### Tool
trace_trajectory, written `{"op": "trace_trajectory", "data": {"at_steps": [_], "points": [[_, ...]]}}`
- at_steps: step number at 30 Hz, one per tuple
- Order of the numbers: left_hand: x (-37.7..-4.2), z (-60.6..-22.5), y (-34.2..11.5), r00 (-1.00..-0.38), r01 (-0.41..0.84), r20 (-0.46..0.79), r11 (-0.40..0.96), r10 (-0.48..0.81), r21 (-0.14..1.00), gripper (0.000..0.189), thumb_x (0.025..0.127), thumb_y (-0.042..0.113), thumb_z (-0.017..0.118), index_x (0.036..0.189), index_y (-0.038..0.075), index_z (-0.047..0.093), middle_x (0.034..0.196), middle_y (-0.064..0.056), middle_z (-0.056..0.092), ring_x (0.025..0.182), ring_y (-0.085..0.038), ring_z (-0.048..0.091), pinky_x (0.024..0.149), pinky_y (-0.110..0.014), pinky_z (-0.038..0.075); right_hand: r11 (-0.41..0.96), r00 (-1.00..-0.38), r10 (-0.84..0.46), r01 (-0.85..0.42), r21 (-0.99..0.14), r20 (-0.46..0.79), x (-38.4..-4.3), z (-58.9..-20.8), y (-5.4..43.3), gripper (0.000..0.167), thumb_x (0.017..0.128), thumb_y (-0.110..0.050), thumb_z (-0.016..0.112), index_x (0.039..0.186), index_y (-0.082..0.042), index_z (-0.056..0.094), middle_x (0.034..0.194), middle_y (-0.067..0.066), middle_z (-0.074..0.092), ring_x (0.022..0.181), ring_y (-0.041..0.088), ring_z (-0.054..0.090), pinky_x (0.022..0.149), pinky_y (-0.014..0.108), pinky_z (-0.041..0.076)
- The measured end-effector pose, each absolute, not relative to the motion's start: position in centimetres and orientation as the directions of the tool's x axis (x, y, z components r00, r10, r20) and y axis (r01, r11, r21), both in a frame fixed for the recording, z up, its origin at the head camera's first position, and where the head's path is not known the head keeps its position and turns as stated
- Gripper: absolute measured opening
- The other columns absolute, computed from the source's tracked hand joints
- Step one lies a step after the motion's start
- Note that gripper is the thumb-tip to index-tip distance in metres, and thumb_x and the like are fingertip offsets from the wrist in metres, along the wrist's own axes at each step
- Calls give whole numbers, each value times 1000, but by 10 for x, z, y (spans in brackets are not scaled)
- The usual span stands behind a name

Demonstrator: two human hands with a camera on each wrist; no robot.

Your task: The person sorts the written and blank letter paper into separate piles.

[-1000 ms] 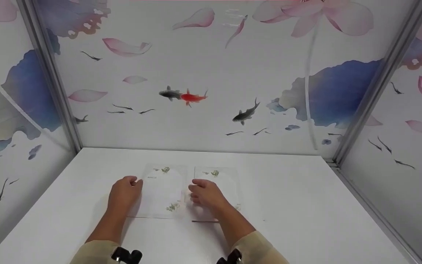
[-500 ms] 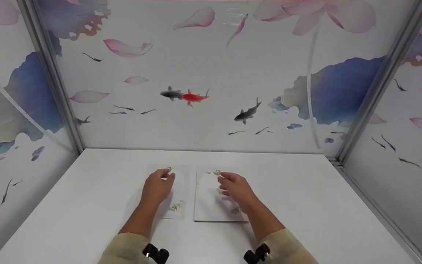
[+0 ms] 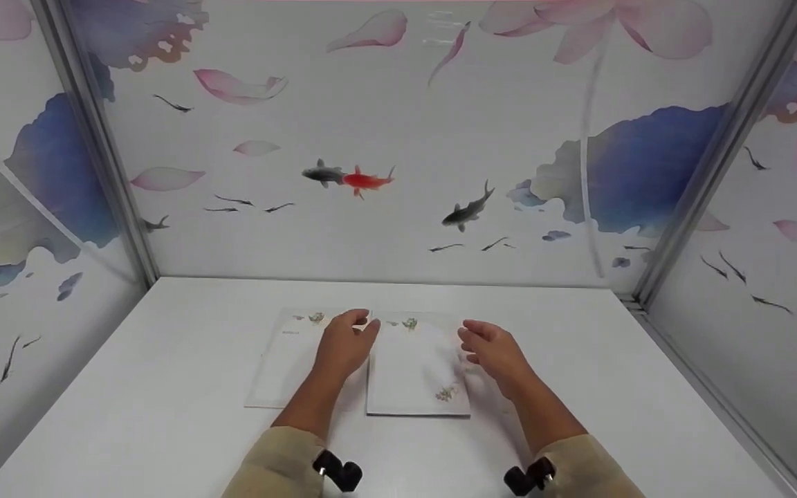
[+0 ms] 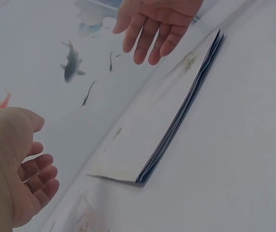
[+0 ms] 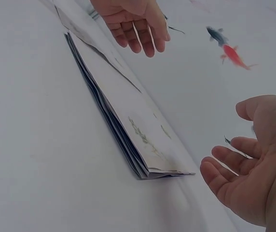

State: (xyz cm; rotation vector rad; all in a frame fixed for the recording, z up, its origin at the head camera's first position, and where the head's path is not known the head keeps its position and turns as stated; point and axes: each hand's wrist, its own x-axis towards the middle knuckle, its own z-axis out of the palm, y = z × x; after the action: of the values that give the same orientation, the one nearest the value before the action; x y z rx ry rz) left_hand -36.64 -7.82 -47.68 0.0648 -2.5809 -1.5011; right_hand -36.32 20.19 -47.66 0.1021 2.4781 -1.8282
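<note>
The left hand and right hand, fingers loosely bent and gripping nothing, flank the paper stack on the table; squaring it, I'd guess, so next come both palms evenly inward. Contact's hard to judge.

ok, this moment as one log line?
left hand: empty | right hand: empty | paper stack: on table, between hands | other paper: left of stack
</note>
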Motion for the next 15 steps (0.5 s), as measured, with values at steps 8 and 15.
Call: {"op": "trace_trajectory", "data": {"at_steps": [8, 15], "points": [[-366, -480, -67, -992, 68, 114, 555, -49, 829, 52, 105, 46, 65, 149, 18, 61, 148, -5, 64, 135, -27, 63, 112, -47, 55, 351, -998, -15, 53, -935, -62, -361, -477, 206, 63, 105, -43, 67, 157, -11, 53, 156, 12, 61, 143, 33, 60, 119, 51, 51], [-360, -489, -71, -979, 191, 86, 665, 187, 722, 70, 100, 55, 69, 160, 23, 51, 174, -7, 38, 164, -35, 31, 132, -60, 31, 635, -997, -75, -30, -772, -23, -358, -482, 205, 70, 99, -55, 71, 160, -23, 52, 168, 14, 48, 159, 41, 40, 127, 64, 36]]}}
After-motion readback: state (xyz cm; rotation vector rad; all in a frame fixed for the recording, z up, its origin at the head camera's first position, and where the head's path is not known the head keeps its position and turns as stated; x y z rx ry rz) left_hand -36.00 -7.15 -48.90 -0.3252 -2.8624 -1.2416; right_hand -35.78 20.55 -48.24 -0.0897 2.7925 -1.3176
